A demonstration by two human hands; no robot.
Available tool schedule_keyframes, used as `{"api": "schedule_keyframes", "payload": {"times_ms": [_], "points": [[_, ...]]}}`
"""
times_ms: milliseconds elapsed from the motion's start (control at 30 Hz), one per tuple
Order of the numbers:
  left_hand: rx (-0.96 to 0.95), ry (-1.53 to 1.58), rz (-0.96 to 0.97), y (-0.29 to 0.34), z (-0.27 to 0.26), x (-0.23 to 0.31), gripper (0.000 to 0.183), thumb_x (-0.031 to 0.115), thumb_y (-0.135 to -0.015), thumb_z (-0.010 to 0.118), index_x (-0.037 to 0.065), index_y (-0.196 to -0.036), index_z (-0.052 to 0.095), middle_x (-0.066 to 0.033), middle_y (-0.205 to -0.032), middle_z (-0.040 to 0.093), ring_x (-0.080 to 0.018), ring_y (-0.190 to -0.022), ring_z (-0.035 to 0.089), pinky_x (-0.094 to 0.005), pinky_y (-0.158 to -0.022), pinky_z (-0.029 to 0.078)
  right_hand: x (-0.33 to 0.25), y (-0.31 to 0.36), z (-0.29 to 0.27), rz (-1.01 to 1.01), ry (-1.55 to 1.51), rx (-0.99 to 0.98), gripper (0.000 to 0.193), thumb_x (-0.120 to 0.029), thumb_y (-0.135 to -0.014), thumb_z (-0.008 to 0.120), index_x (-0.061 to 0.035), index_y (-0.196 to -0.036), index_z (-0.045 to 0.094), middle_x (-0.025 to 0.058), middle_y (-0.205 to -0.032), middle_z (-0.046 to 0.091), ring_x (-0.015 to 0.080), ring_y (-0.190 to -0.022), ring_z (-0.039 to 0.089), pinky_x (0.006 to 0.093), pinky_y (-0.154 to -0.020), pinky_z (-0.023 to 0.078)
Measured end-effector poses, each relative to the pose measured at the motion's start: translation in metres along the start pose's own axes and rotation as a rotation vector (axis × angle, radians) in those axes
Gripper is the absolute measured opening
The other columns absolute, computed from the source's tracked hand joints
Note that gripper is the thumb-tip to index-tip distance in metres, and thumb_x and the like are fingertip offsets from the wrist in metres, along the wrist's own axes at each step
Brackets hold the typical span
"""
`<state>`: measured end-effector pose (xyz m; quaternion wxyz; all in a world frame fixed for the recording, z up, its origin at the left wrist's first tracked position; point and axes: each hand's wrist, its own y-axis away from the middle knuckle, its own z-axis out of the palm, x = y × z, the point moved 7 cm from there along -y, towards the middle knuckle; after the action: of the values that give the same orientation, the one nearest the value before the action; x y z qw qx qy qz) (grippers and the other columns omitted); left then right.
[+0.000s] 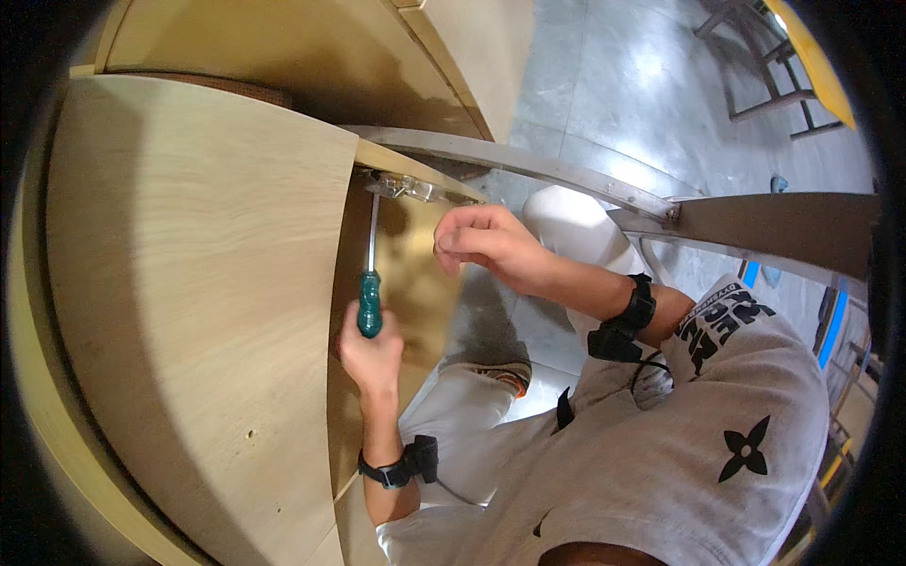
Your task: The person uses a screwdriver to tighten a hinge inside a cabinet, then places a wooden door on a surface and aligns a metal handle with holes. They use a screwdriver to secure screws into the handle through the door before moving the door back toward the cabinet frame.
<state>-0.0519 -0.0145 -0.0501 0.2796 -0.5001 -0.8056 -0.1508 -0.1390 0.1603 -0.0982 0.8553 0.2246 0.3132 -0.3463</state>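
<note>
My left hand (pixel 371 361) is wrapped round the lower end of a screwdriver's (pixel 369 300) dark green handle. Its long steel shaft points away from me, and the tip meets a shiny metal hinge (pixel 408 187) at the inner edge of a pale wooden cabinet panel (pixel 217 283). The exact contact at the tip is too small to make out. To the right of the shaft, just below the hinge, my right hand (pixel 486 247) hovers with curled fingers and the thumb pressed to them. Whatever those fingers may pinch is hidden.
A curved grey metal rail (pixel 528 165) runs behind the hinge to a dark beam (pixel 774 222) at right. Another wooden cabinet (pixel 283 47) stands beyond. Grey floor (pixel 632 85) spreads at upper right, with metal stool legs (pixel 774 99). My shoe (pixel 505 375) is below the right hand.
</note>
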Motion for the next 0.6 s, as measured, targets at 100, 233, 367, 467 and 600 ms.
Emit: {"api": "schedule_keyframes", "payload": {"times_ms": [100,233,367,467,600], "points": [[-0.186,0.551,-0.109,-0.002,0.0,-0.018,0.012,0.011,-0.08,0.063,0.001,-0.082,0.056,0.0018,-0.059,0.044,-0.0066,-0.051,0.039,-0.0212,-0.047,0.032,-0.015,0.003,0.005,-0.061,0.031,0.017,0.014,-0.015,-0.084,0.055,-0.0006,-0.083,0.057,0.0044,-0.074,0.057,0.0129,-0.069,0.053,0.0261,-0.069,0.043],[-0.534,1.234,-0.465,-0.005,0.03,-0.034,0.03,0.029,-0.09,0.055,0.0,-0.096,0.052,0.004,-0.054,0.034,-0.0046,-0.042,0.026,-0.0201,-0.039,0.021,-0.03,0.013,-0.007,-0.148,0.078,-0.008,0.015,-0.016,-0.085,0.055,-0.0008,-0.083,0.056,0.0035,-0.072,0.056,0.012,-0.067,0.053,0.0249,-0.066,0.042],[-0.397,0.979,-0.469,-0.006,0.026,-0.029,0.03,0.031,-0.09,0.055,0.001,-0.089,0.056,0.0025,-0.053,0.037,-0.0044,-0.043,0.029,-0.0205,-0.04,0.022,-0.039,0.022,-0.031,-0.122,0.162,0.053,0.012,-0.013,-0.084,0.055,-0.0018,-0.084,0.058,0.0021,-0.071,0.057,0.0098,-0.066,0.054,0.0241,-0.063,0.045],[-0.049,0.392,-0.186,-0.009,0.006,-0.03,0.027,0.028,-0.089,0.058,0.003,-0.079,0.06,-0.0018,-0.056,0.046,-0.007,-0.047,0.038,-0.0232,-0.044,0.029,-0.041,0.026,-0.029,-0.101,0.206,0.06,0.012,-0.013,-0.084,0.055,-0.002,-0.084,0.058,0.0017,-0.071,0.057,0.009,-0.066,0.053,0.0231,-0.061,0.043],[0.154,0.049,0.312,-0.014,-0.007,0.004,0.023,0.024,-0.088,0.06,0.002,-0.079,0.062,-0.0059,-0.062,0.054,-0.0154,-0.054,0.05,-0.028,-0.052,0.041,-0.045,0.023,-0.018,-0.114,0.189,0.004,0.011,-0.013,-0.084,0.056,-0.0024,-0.084,0.058,0.001,-0.071,0.056,0.0084,-0.066,0.052,0.0224,-0.059,0.041]]}}
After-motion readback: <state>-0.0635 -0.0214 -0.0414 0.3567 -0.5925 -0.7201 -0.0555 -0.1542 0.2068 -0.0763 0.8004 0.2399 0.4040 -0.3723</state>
